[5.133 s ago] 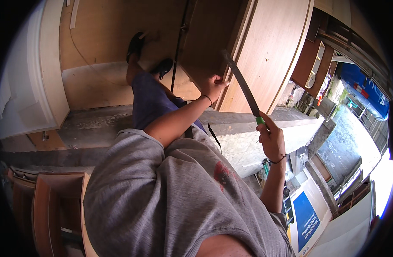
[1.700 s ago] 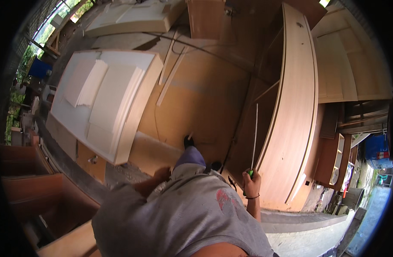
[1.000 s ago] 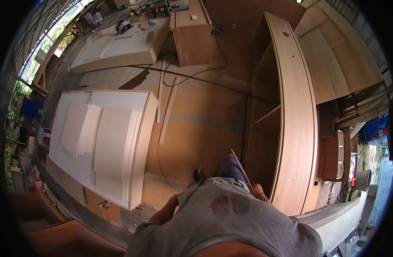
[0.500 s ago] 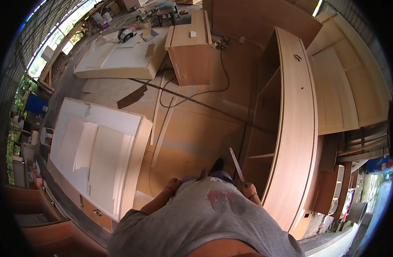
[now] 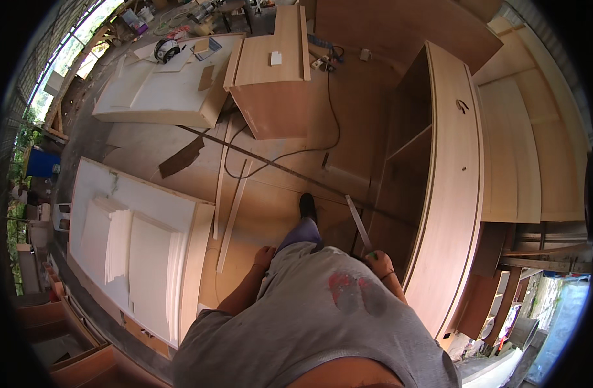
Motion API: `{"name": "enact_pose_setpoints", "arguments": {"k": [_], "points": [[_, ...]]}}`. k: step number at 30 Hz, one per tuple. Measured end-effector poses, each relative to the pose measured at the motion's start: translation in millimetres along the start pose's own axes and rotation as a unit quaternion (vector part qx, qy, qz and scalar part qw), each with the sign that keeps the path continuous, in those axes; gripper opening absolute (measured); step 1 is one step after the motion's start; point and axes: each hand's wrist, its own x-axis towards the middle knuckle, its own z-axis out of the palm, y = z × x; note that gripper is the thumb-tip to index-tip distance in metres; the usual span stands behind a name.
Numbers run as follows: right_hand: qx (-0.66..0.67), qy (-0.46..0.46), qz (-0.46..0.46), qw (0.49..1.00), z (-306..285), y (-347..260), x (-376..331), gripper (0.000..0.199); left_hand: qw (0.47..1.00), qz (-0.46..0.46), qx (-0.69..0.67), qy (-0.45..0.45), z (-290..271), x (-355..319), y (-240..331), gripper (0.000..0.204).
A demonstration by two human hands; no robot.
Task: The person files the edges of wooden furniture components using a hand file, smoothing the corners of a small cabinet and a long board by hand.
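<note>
A long, narrow, pale strip [image 5: 358,223] points forward from my right hand [image 5: 378,264], whose fingers are closed round its near end. A bit of green shows at the grip; the strip's exact kind is not clear. Beside my left thigh hangs my left hand [image 5: 265,257], fingers curled in, with nothing visible in it. Closest on its left is a low white-topped panel box [image 5: 206,242] with several thin white sheets [image 5: 155,262] stacked on top. To the right of my right hand stands a long wooden cabinet [image 5: 448,194].
Two thin wooden strips [image 5: 234,216] lie on the brown board floor ahead. A black cable [image 5: 338,123] loops across it near an upright wooden cabinet [image 5: 269,107]. Another white-topped box [image 5: 161,113] lies far left. Large wooden panels [image 5: 529,136] lean at the right.
I have stepped forward, and a dark shoe now shows ahead of me. The pale strip is still in my right hand, and my left hand still hangs at my side.
</note>
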Motion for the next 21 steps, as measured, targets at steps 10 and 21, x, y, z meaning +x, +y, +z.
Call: {"name": "enact_pose_setpoints", "arguments": {"k": [10,21], "points": [[-0.018,0.024,0.044,0.999,-70.3,-68.0,125.6,0.035,0.991,0.042,-0.117,0.046,-45.6,140.1,178.7,0.046],[-0.015,-0.052,0.059,0.997,-140.0,-120.9,276.2,0.032,0.972,0.11,-0.085,0.191,-41.1,258.5,369.5,0.046]]}}
